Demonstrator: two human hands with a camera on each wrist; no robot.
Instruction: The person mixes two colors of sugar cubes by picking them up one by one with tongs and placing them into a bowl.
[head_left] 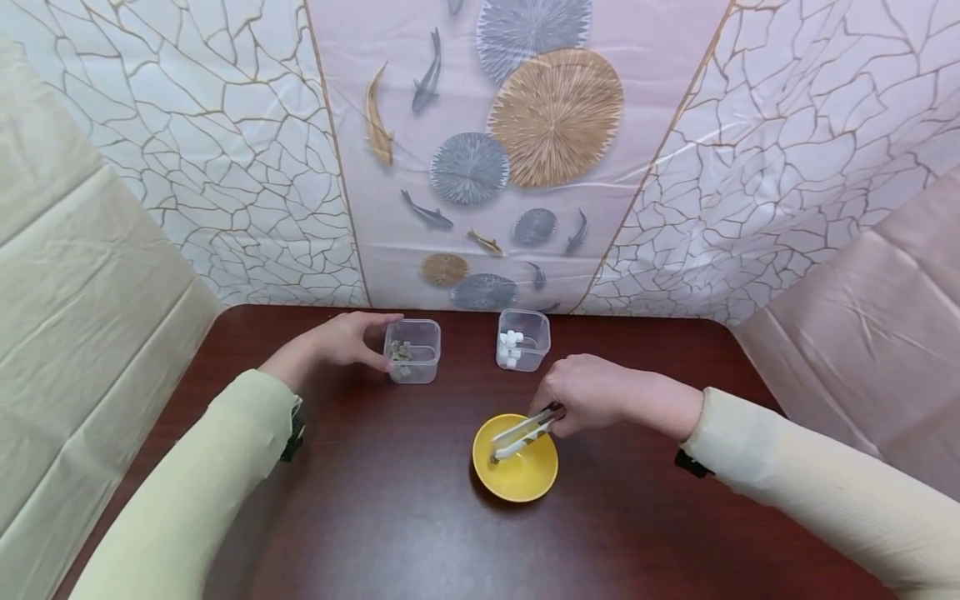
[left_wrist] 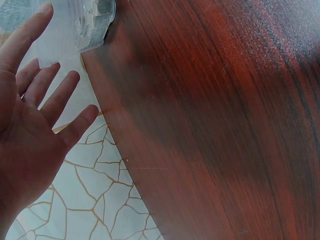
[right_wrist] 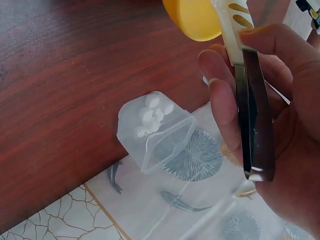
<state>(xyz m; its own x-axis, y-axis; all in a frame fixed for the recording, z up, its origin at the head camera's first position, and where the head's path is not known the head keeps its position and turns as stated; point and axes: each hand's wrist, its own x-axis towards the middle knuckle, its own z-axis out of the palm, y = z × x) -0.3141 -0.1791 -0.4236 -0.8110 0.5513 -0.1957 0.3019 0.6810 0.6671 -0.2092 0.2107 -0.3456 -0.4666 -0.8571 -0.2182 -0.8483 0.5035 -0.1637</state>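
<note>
My left hand (head_left: 347, 338) lies with straight, spread fingers (left_wrist: 47, 95) against the left side of a clear tub (head_left: 412, 351) of dark pieces; in the left wrist view the tub (left_wrist: 82, 22) sits just beyond the fingertips. My right hand (head_left: 588, 393) grips a pair of tongs (head_left: 525, 430) with white tips and metal arms. Their tips point down into a small yellow bowl (head_left: 516, 475). In the right wrist view my fingers (right_wrist: 225, 105) curl round the tongs (right_wrist: 250, 95), with the bowl (right_wrist: 197, 17) beyond. I see nothing between the tips.
A second clear tub (head_left: 522, 339) with white cubes (right_wrist: 152, 112) stands behind the bowl, near the table's far edge. The dark wooden table (head_left: 390, 517) is hemmed in by patterned sheets at the back and plain cloth on both sides.
</note>
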